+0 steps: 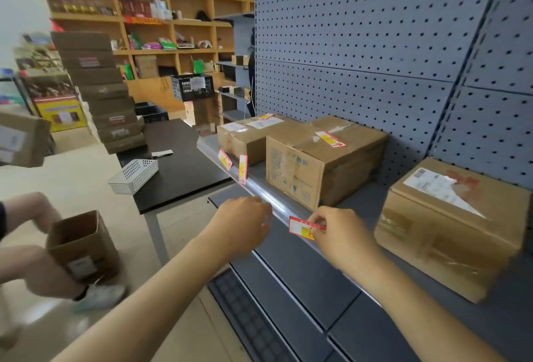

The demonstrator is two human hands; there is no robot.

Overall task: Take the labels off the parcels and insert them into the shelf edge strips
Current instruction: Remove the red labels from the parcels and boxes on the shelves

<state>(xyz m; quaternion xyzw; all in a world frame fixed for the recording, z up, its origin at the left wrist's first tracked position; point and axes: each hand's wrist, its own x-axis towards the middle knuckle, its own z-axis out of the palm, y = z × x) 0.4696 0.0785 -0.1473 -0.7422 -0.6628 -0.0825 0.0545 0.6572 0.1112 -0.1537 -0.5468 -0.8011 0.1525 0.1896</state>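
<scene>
Head view: right hand (340, 232) grip pinches red label (301, 227) against shelf edge strip (277, 209).

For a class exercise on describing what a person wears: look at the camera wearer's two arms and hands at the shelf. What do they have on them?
Nothing shows on either one. The left hand and the right hand wear no gloves, and no ring, watch or bracelet can be seen on them. Both forearms run bare to the bottom edge of the picture, so no sleeve comes into view.
</scene>
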